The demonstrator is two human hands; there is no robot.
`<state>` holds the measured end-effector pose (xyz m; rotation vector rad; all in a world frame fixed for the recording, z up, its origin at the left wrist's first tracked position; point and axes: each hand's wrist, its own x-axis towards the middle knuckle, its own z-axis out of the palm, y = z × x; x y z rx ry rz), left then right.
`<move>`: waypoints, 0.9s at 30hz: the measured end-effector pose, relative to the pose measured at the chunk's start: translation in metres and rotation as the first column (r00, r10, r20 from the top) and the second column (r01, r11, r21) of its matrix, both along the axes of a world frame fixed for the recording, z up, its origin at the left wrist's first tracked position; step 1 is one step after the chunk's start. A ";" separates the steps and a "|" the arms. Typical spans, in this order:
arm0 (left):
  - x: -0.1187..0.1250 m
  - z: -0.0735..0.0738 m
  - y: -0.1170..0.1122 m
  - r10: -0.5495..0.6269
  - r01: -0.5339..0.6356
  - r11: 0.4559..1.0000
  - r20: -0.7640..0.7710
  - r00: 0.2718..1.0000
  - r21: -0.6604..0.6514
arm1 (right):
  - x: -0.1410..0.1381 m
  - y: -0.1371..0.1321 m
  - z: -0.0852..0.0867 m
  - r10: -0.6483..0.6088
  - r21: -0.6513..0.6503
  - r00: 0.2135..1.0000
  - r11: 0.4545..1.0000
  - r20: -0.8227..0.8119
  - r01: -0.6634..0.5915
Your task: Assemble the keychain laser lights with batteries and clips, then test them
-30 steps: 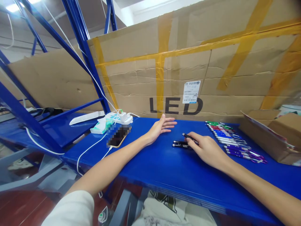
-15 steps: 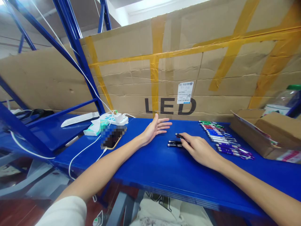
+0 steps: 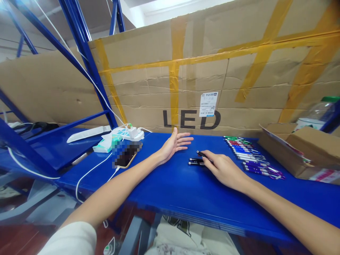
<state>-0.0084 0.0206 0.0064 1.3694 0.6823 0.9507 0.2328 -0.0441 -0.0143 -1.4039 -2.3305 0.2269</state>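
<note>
My right hand (image 3: 225, 169) grips a black pen (image 3: 204, 156) between thumb and fingers, low over the blue table (image 3: 170, 187). Beside and partly under that hand, more black pens (image 3: 195, 162) lie on the table; their right ends are hidden by the fingers. My left hand (image 3: 172, 146) rests near the table's back edge with fingers stretched out and thumb up, holding nothing. To the right of my right hand lies a row of pens (image 3: 244, 152), green, red, white, blue and purple.
An open cardboard box (image 3: 297, 156) stands at the right, a green-capped bottle (image 3: 316, 111) behind it. On the left are a phone (image 3: 127, 156) with a white cable, a tissue pack (image 3: 103, 144) and a power strip (image 3: 136, 134). A large carton (image 3: 148, 92) walls the back.
The view has shifted very slightly. Both hands and the pens keep almost the same places, with the black pen still in my right hand.
</note>
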 end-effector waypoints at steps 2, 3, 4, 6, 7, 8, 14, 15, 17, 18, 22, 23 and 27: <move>0.000 0.001 0.000 0.002 -0.002 1.000 0.002 1.000 -0.001 | -0.001 -0.001 0.001 -0.010 -0.007 1.000 1.000 0.003 0.010; 0.000 0.001 0.000 0.005 -0.005 1.000 0.001 1.000 -0.003 | -0.001 -0.001 0.002 -0.014 -0.010 1.000 1.000 0.005 0.014; 0.000 0.001 0.000 0.010 -0.010 1.000 0.000 1.000 -0.004 | -0.001 -0.002 0.002 -0.018 -0.012 1.000 1.000 0.006 0.018; 0.000 0.002 0.000 0.019 -0.019 1.000 -0.005 1.000 -0.007 | -0.002 -0.002 0.003 -0.020 -0.015 1.000 1.000 0.011 0.020; 0.000 0.003 0.000 0.023 -0.023 1.000 -0.007 1.000 -0.008 | -0.002 -0.002 0.003 -0.018 -0.017 1.000 1.000 0.014 0.018; 0.000 0.003 0.000 0.025 -0.026 1.000 -0.009 1.000 -0.008 | -0.002 -0.002 0.002 -0.016 -0.019 1.000 1.000 0.017 0.016; 0.000 0.002 0.001 0.050 -0.050 0.999 -0.008 0.999 -0.008 | 0.000 0.000 -0.001 -0.005 -0.005 1.000 1.000 -0.007 0.005; 0.000 0.001 0.001 0.051 -0.052 0.999 -0.004 0.999 -0.008 | 0.001 0.000 -0.001 0.000 -0.002 1.000 1.000 -0.010 0.000; 0.000 0.001 0.002 0.053 -0.053 0.999 -0.005 0.999 -0.007 | 0.001 -0.001 0.000 0.008 -0.009 1.000 1.000 -0.013 -0.008; 0.000 0.001 0.002 0.054 -0.054 0.998 -0.010 0.998 -0.008 | 0.001 -0.001 0.000 0.008 -0.014 1.000 1.000 -0.016 -0.009; 0.001 0.000 0.003 0.059 -0.059 0.998 -0.013 0.998 -0.012 | -0.001 -0.002 0.001 0.001 -0.028 1.000 1.000 -0.027 -0.002; 0.001 0.000 0.003 0.060 -0.060 0.998 -0.012 0.998 -0.012 | -0.001 -0.002 0.000 0.000 -0.026 1.000 1.000 -0.026 -0.001; 0.001 0.000 0.003 0.061 -0.061 0.998 -0.020 0.998 -0.011 | 0.000 -0.001 -0.001 0.012 -0.012 1.000 1.000 -0.018 -0.012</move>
